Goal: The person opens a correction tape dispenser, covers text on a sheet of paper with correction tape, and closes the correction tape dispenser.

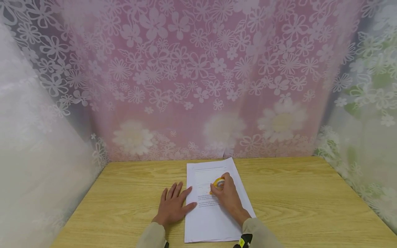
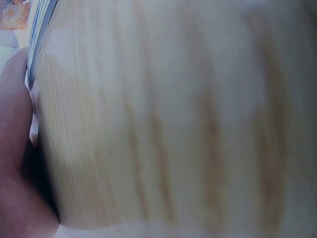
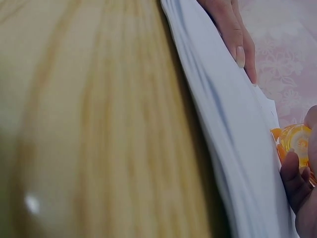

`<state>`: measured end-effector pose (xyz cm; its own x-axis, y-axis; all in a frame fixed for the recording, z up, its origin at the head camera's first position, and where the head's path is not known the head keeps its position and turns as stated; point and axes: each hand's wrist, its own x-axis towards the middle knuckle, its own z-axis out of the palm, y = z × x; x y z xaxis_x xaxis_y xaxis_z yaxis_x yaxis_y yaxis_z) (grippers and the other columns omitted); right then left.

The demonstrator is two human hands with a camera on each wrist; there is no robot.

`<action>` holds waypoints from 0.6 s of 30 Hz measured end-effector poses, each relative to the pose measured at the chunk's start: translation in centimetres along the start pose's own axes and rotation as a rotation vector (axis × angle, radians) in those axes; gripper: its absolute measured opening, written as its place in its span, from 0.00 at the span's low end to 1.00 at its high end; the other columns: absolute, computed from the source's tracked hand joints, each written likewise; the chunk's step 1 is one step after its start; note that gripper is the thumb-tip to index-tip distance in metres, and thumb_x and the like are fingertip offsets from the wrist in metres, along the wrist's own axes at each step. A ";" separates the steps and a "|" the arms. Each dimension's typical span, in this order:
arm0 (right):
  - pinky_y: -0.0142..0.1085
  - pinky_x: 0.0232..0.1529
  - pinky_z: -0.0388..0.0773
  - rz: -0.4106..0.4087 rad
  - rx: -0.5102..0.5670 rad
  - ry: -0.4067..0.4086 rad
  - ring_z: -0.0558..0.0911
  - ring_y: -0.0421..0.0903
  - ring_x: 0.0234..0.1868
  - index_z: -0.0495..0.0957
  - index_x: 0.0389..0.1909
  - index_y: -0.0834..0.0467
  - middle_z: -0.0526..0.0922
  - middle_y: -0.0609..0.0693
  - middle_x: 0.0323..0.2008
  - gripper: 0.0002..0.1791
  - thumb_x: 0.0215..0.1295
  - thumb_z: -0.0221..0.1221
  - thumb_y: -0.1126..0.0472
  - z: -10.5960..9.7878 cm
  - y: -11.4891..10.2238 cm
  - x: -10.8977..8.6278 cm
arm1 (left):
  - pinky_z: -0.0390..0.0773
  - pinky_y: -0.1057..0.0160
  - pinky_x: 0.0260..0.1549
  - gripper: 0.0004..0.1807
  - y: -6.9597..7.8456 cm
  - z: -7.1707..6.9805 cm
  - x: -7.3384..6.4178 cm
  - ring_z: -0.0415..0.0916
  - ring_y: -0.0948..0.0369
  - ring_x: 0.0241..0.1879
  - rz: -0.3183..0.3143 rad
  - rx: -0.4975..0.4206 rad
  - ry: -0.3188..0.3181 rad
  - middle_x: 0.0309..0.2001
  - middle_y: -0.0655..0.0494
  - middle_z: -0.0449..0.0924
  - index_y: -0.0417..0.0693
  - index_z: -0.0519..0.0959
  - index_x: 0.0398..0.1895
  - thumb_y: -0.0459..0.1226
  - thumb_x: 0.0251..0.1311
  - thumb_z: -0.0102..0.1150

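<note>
A stack of white printed paper (image 1: 214, 225) lies on the table, lines of text showing on its top sheet. My right hand (image 1: 231, 198) grips an orange correction tape dispenser (image 1: 219, 183) between thumb and fingers, its tip down at the printed lines. In the right wrist view the orange, see-through dispenser (image 3: 293, 141) shows beside the fingers. My left hand (image 1: 173, 208) rests with spread fingers at the stack's left edge, thumb and index finger touching the paper. Only part of the left hand (image 2: 15, 144) shows in the left wrist view.
The wood-grain table (image 1: 294, 199) extends on both sides of the paper. A pink flowered curtain (image 1: 198, 86) hangs along the table's back edge. Pale sheeting hangs at the left (image 1: 40, 155) and a flowered curtain at the right (image 1: 366, 137).
</note>
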<state>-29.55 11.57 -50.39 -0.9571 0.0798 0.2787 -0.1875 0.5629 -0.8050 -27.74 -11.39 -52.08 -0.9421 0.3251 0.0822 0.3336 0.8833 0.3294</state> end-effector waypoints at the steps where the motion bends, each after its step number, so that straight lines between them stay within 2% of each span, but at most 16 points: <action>1: 0.39 0.40 0.73 0.004 0.001 -0.002 0.73 0.47 0.38 0.63 0.44 0.61 0.70 0.53 0.38 0.23 0.58 0.66 0.57 -0.1 0.0 0.0 | 0.37 0.39 0.64 0.40 0.0 0.1 0.0 0.40 0.49 0.73 -0.001 0.002 0.001 0.74 0.51 0.49 0.65 0.62 0.71 0.71 0.60 0.34; 7: 0.39 0.39 0.73 0.012 -0.005 -0.018 0.73 0.47 0.38 0.63 0.45 0.61 0.70 0.53 0.39 0.23 0.59 0.65 0.57 -0.4 0.3 0.1 | 0.36 0.40 0.64 0.40 -0.1 0.4 0.0 0.39 0.50 0.73 -0.004 0.010 -0.003 0.74 0.52 0.48 0.66 0.62 0.72 0.72 0.60 0.32; 18: 0.37 0.35 0.73 0.021 0.000 -0.025 0.72 0.46 0.36 0.64 0.44 0.61 0.70 0.53 0.37 0.22 0.59 0.66 0.57 -1.3 0.5 0.2 | 0.35 0.40 0.64 0.39 0.4 -0.3 -0.2 0.39 0.50 0.73 -0.013 -0.019 -0.009 0.74 0.51 0.48 0.64 0.63 0.71 0.70 0.61 0.37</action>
<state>-29.56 12.93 -50.10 -0.9661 0.0706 0.2484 -0.1674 0.5612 -0.8106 -27.39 -11.17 -51.66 -0.9458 0.3172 0.0693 0.3209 0.8807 0.3483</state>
